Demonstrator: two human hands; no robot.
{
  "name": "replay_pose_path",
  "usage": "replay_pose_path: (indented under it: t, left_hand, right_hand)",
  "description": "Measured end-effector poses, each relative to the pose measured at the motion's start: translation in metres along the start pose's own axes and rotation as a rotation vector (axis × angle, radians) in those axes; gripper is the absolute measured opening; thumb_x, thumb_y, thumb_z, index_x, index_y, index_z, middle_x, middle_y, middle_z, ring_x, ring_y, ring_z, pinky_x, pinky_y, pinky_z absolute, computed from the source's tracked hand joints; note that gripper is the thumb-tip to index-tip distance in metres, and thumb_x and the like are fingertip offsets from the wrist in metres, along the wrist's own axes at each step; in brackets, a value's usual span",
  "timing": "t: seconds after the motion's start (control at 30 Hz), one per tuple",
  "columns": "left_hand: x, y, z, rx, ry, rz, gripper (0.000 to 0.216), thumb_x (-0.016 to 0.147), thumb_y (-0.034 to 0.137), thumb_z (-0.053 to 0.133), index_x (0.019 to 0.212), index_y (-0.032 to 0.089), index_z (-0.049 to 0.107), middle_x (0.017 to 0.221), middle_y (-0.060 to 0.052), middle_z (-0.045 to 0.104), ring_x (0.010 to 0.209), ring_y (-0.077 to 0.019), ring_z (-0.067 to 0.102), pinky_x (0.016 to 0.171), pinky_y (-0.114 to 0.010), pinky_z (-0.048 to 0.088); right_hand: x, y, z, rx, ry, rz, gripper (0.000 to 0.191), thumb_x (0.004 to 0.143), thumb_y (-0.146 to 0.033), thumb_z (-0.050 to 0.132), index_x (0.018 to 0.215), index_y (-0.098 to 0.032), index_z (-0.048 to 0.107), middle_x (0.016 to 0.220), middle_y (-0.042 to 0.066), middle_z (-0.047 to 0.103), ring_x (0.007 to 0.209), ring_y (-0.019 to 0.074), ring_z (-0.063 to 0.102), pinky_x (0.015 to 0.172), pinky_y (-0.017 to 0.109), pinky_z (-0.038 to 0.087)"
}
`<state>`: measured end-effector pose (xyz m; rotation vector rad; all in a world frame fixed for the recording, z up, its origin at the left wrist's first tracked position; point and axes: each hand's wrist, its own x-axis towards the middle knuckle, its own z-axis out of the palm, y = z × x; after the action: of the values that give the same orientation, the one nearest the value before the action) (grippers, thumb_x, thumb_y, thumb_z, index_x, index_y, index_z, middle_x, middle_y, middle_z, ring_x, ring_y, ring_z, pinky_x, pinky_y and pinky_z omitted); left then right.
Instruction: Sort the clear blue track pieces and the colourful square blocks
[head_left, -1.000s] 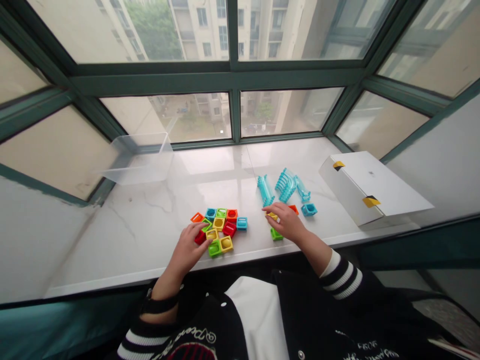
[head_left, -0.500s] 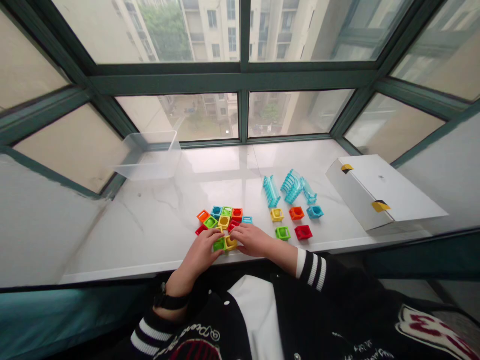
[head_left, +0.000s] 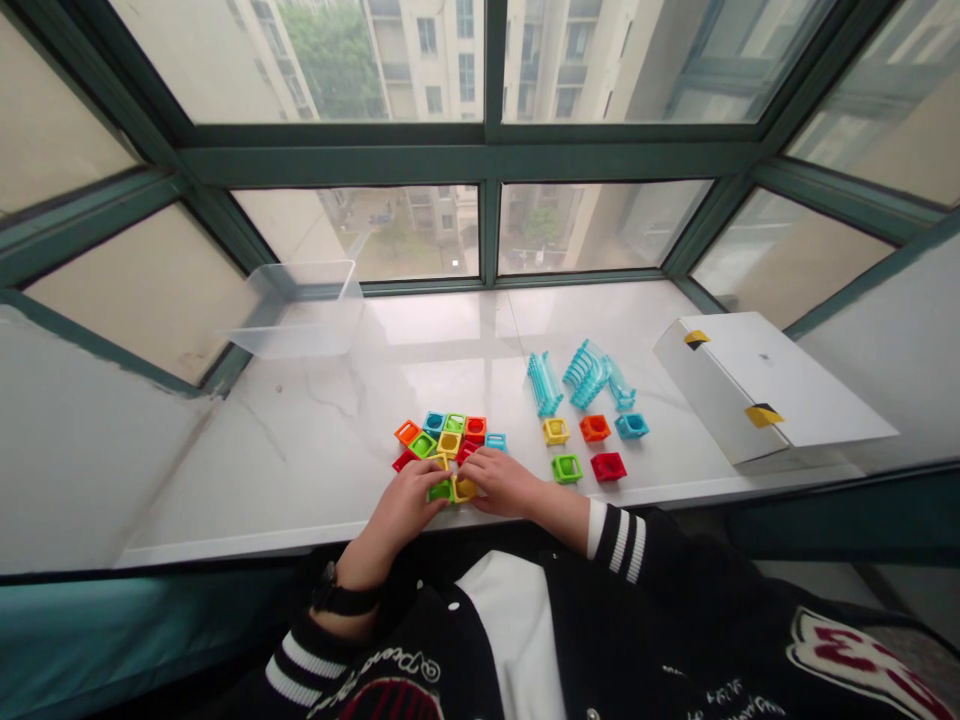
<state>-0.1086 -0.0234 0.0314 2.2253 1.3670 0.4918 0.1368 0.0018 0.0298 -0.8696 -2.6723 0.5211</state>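
Observation:
At the front of a cluster of coloured cube blocks, my left hand [head_left: 405,497] is closed around a green block [head_left: 441,491], thumb in front and fingers behind. My right hand [head_left: 504,482] curls its fingers and thumb on a yellow block [head_left: 464,489] right beside it. Behind my fingertips lie a yellow block [head_left: 449,445], a green block [head_left: 422,445], an orange-red block [head_left: 475,429] and a blue block [head_left: 434,424]. A red block [head_left: 403,460] shows left of my left fingers. My fingers partly cover the front blocks.
To the right are separate yellow [head_left: 556,431], orange [head_left: 595,428], blue [head_left: 632,426], green [head_left: 567,468] and red [head_left: 608,466] blocks. Clear-blue track pieces [head_left: 587,374] lie behind them. A clear plastic bin [head_left: 307,335] stands back left, a white box [head_left: 772,385] at right.
My right hand has shifted very slightly, and the yellow block by its fingers looks a little turned. My left hand stays almost where it was. The other blocks lie as before.

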Motion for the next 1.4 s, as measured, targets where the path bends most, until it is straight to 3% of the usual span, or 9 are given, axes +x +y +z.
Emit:
replay_pose_path:
  t: [0.23,0.43,0.6,0.8,0.97,1.1,1.23,1.4]
  left_hand:
    - [0.001,-0.005,0.003,-0.023,0.015,0.012,0.040,0.077,0.024,0.085,0.117,0.028,0.081,0.119,-0.011,0.076,0.112,-0.0311,0.071,0.104,-0.050,0.058]
    - [0.001,-0.006,-0.001,-0.007,0.009,-0.034,0.047,0.076,0.023,0.085,0.123,0.030,0.078,0.129,-0.011,0.074,0.120,-0.0339,0.068,0.109,-0.053,0.056]
    - [0.004,0.011,-0.014,-0.069,0.049,-0.018,0.041,0.088,0.034,0.076,0.129,0.029,0.074,0.131,-0.010,0.072,0.122,-0.0312,0.067,0.110,-0.052,0.055]
    - [0.014,0.042,-0.017,-0.242,0.062,-0.003,0.050,0.094,0.043,0.070,0.142,0.029,0.063,0.141,-0.010,0.069,0.131,-0.0302,0.064,0.115,-0.053,0.051]
    - [0.032,0.064,-0.010,-0.409,-0.013,-0.037,0.062,0.094,0.046,0.072,0.150,0.029,0.053,0.139,-0.011,0.070,0.132,-0.0299,0.065,0.115,-0.052,0.050]
    - [0.039,0.071,0.000,-0.500,-0.028,-0.028,0.056,0.090,0.043,0.077,0.141,0.027,0.058,0.134,-0.009,0.072,0.124,-0.0282,0.070,0.109,-0.047,0.056]
    - [0.038,0.073,0.006,-0.529,0.042,-0.026,0.045,0.089,0.041,0.078,0.129,0.025,0.062,0.125,-0.008,0.074,0.113,-0.0262,0.072,0.102,-0.044,0.059]
    - [0.036,0.076,0.002,-0.422,0.165,0.045,0.039,0.090,0.039,0.078,0.124,0.025,0.063,0.118,-0.006,0.073,0.108,-0.0244,0.071,0.098,-0.041,0.059]
  right_hand:
    - [-0.013,-0.001,-0.010,0.322,0.148,0.021,0.040,0.079,-0.015,0.077,0.117,-0.022,0.065,0.116,0.009,0.071,0.110,0.0254,0.067,0.098,0.039,0.055]
    - [-0.035,0.004,-0.034,0.772,0.308,0.235,0.042,0.086,-0.026,0.078,0.125,-0.022,0.065,0.117,0.007,0.071,0.101,0.0199,0.071,0.093,0.037,0.060]
    - [-0.061,0.028,-0.035,1.027,0.430,0.386,0.046,0.087,-0.041,0.082,0.126,-0.024,0.065,0.120,0.009,0.071,0.109,0.0215,0.070,0.099,0.040,0.059]
    - [-0.078,0.033,-0.028,1.222,0.525,0.452,0.062,0.082,-0.041,0.087,0.135,-0.027,0.060,0.131,0.010,0.064,0.117,0.0229,0.068,0.104,0.043,0.058]
    - [-0.071,0.021,-0.030,1.207,0.504,0.412,0.065,0.084,-0.040,0.086,0.141,-0.028,0.058,0.127,0.008,0.063,0.116,0.0215,0.068,0.105,0.041,0.058]
    - [-0.064,0.010,-0.036,1.134,0.475,0.327,0.058,0.089,-0.039,0.081,0.142,-0.028,0.058,0.132,0.009,0.061,0.122,0.0228,0.066,0.106,0.042,0.059]
    - [-0.062,0.003,-0.041,0.899,0.490,0.258,0.054,0.092,-0.036,0.078,0.142,-0.028,0.060,0.133,0.009,0.061,0.123,0.0231,0.066,0.109,0.044,0.057]
    - [-0.062,-0.002,-0.045,0.660,0.517,0.217,0.051,0.092,-0.028,0.074,0.142,-0.028,0.060,0.130,0.009,0.065,0.118,0.0232,0.066,0.100,0.042,0.061]
